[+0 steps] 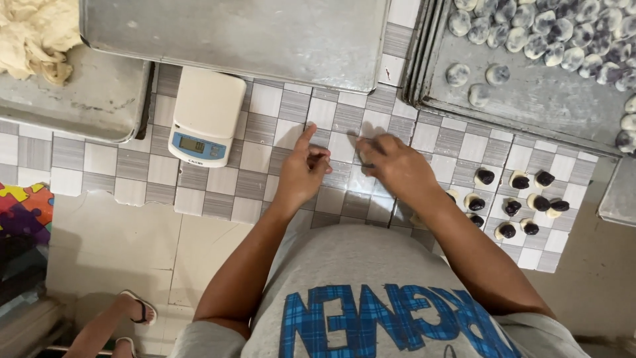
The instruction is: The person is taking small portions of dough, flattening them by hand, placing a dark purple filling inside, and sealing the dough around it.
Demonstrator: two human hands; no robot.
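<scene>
- Both hands are over the checkered tiled bench [218, 199], right at its front edge and just right of the small white kitchen scale [205, 116].
- Left hand [301, 174]: index finger sticking up and out toward the back of the bench, the other fingers curled in. Can't tell if that grip has anything in it.
- Right hand [397, 169]: fingers bunched together and pressed down on the tiles. It's blurry, so I honestly can't make out what's under the fingertips, if anything.
- The two hands are nearly touching, fingertips facing each other.
- Further right of the scale, past the right hand, there's a cluster of little pale dough pieces with dark filling on top [520, 202], sitting straight on the bench near its right corner.
- Behind those, a big metal tray [530, 106] carries loads of rounded dough balls with dark specks [550, 33].
- Left of the scale, another tray [79, 106] has a lump of raw dough [33, 33].
- A flat metal sheet [252, 36] sits right behind the scale.
</scene>
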